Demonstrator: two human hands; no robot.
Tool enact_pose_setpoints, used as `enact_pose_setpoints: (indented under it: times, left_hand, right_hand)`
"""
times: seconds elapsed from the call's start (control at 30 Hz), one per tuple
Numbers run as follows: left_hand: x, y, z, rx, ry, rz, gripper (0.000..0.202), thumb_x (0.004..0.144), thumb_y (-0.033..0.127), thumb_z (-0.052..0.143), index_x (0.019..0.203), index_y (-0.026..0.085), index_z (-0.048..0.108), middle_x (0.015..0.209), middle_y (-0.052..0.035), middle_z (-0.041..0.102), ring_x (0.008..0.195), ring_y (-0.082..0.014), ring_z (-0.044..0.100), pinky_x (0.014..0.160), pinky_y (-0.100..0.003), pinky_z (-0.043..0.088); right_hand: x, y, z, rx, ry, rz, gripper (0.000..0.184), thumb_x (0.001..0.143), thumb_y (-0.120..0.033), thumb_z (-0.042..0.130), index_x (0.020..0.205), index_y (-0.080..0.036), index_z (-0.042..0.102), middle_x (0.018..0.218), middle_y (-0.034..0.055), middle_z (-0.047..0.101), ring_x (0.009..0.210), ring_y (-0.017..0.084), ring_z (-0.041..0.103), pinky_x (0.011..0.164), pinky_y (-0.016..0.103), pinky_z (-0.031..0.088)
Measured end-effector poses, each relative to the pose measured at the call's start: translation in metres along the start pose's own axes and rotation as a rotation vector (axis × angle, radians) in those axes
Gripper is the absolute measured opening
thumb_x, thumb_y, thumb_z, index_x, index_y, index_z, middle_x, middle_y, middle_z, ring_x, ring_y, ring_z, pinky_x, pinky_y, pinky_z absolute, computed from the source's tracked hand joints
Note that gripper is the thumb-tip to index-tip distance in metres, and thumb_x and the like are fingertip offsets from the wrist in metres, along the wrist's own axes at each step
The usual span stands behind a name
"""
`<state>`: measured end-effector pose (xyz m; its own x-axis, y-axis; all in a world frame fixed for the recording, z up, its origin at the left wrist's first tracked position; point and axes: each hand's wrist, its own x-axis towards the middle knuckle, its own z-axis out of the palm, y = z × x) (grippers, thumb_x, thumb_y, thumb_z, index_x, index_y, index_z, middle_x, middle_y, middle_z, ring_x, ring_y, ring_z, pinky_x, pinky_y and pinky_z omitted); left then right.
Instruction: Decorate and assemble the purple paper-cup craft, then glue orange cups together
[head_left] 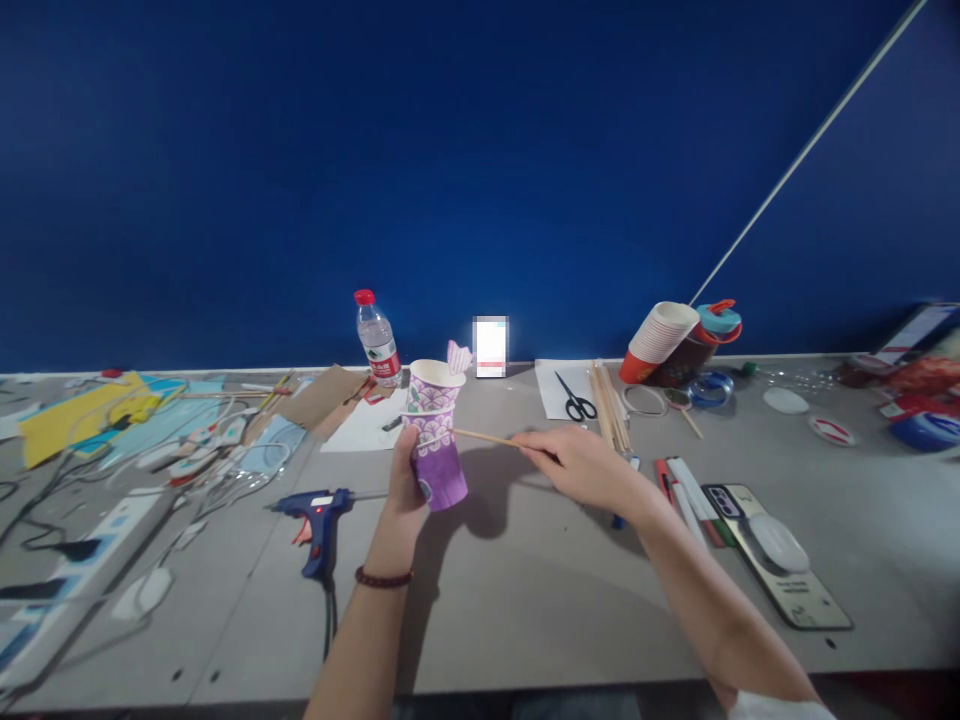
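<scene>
My left hand [406,480] grips two stacked purple paper cups [436,440] above the grey table [525,580], the upper one nested in the lower. A small purple paper piece [458,356] sticks up behind the rim. My right hand [581,465] pinches a thin wooden stick [484,437] whose far tip touches the side of the cups. A dark bead bracelet [383,578] sits on my left wrist.
A blue hot glue gun [315,512] lies to the left with its cord. Further off are a water bottle [377,342], scissors [576,399] on paper, a bundle of sticks [609,412], stacked cups [660,340], markers [686,490], a phone [780,555] and tape rolls [712,388].
</scene>
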<state>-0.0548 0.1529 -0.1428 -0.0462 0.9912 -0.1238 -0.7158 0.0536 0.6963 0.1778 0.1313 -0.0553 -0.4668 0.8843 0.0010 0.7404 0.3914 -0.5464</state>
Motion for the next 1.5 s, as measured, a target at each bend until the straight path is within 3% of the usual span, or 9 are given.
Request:
enact_pose_setpoints:
  times: [0.2, 0.37, 0.63, 0.93, 1.03, 1.13, 1.23, 1.33, 1.5]
  left_hand:
    - [0.002, -0.004, -0.001, 0.095, -0.032, 0.167, 0.045, 0.061, 0.042, 0.080, 0.095, 0.019, 0.062, 0.078, -0.0012, 0.070, 0.060, -0.0155, 0.066, 0.059, -0.025, 0.055]
    - [0.003, -0.007, -0.002, -0.028, -0.017, 0.131, 0.049, 0.060, 0.053, 0.078, 0.093, 0.019, 0.064, 0.075, -0.0010, 0.070, 0.061, -0.0164, 0.067, 0.058, -0.027, 0.056]
    - [0.002, -0.007, 0.001, -0.115, 0.045, 0.114, 0.049, 0.055, 0.056, 0.079, 0.085, 0.019, 0.066, 0.074, -0.0008, 0.071, 0.060, -0.0170, 0.067, 0.057, -0.026, 0.057]
    - [0.003, -0.009, 0.001, -0.020, 0.066, 0.148, 0.047, 0.061, 0.058, 0.073, 0.085, 0.018, 0.064, 0.072, -0.0030, 0.069, 0.060, -0.0186, 0.066, 0.057, -0.029, 0.057]
    - [0.005, -0.013, 0.000, 0.020, 0.085, 0.200, 0.050, 0.061, 0.059, 0.072, 0.088, 0.018, 0.064, 0.073, -0.0022, 0.068, 0.061, -0.0179, 0.065, 0.058, -0.029, 0.056]
    - [0.011, -0.014, -0.003, 0.106, 0.124, 0.344, 0.049, 0.062, 0.056, 0.074, 0.092, 0.019, 0.063, 0.076, -0.0013, 0.066, 0.062, -0.0157, 0.063, 0.059, -0.027, 0.054]
    - [0.018, -0.010, -0.010, 0.286, 0.125, 0.537, 0.050, 0.059, 0.051, 0.079, 0.094, 0.019, 0.063, 0.085, -0.0034, 0.068, 0.075, -0.0177, 0.065, 0.068, -0.027, 0.053]
    - [0.022, -0.004, -0.017, 0.476, 0.079, 0.664, 0.056, 0.057, 0.044, 0.082, 0.102, 0.018, 0.063, 0.101, -0.0074, 0.067, 0.097, -0.0232, 0.063, 0.087, -0.033, 0.050]
    - [0.016, -0.003, -0.012, 0.713, 0.107, 0.691, 0.075, 0.056, 0.044, 0.083, 0.120, 0.017, 0.053, 0.121, -0.0144, 0.060, 0.116, -0.0305, 0.056, 0.102, -0.045, 0.041]
  right_hand:
    - [-0.006, -0.007, 0.008, -0.197, 0.118, -0.030, 0.034, 0.096, -0.024, 0.041, 0.118, -0.028, 0.067, 0.099, 0.0052, 0.074, 0.088, 0.023, 0.068, 0.072, 0.032, 0.050]
    - [-0.003, -0.011, 0.017, -0.162, 0.179, -0.074, 0.034, 0.096, -0.024, 0.041, 0.121, -0.027, 0.065, 0.109, 0.0021, 0.072, 0.092, 0.022, 0.069, 0.073, 0.032, 0.053]
    - [0.008, -0.001, 0.024, -0.004, 0.150, -0.129, 0.035, 0.094, -0.023, 0.044, 0.121, -0.026, 0.065, 0.116, 0.0021, 0.069, 0.096, 0.022, 0.069, 0.080, 0.033, 0.054]
    - [0.015, 0.012, 0.018, 0.150, 0.075, -0.149, 0.034, 0.093, -0.024, 0.046, 0.119, -0.026, 0.067, 0.104, 0.0018, 0.074, 0.080, 0.019, 0.070, 0.072, 0.030, 0.053]
    - [0.016, 0.012, 0.018, 0.191, 0.063, -0.125, 0.033, 0.093, -0.026, 0.046, 0.118, -0.026, 0.067, 0.107, 0.0023, 0.073, 0.080, 0.019, 0.070, 0.073, 0.030, 0.053]
    - [0.014, 0.009, 0.019, 0.169, 0.082, -0.096, 0.034, 0.093, -0.025, 0.045, 0.117, -0.025, 0.068, 0.105, 0.0026, 0.074, 0.080, 0.019, 0.070, 0.072, 0.031, 0.054]
    - [0.012, 0.007, 0.017, 0.082, 0.152, -0.074, 0.032, 0.092, -0.026, 0.046, 0.115, -0.027, 0.069, 0.110, 0.0018, 0.072, 0.084, 0.020, 0.070, 0.072, 0.031, 0.054]
    - [0.012, 0.009, 0.014, -0.003, 0.201, -0.088, 0.031, 0.092, -0.027, 0.048, 0.115, -0.029, 0.069, 0.110, 0.0002, 0.072, 0.091, 0.021, 0.069, 0.075, 0.032, 0.054]
    - [0.015, 0.017, 0.010, -0.079, 0.207, -0.109, 0.029, 0.092, -0.028, 0.050, 0.112, -0.029, 0.070, 0.103, -0.0001, 0.074, 0.089, 0.021, 0.069, 0.073, 0.030, 0.050]
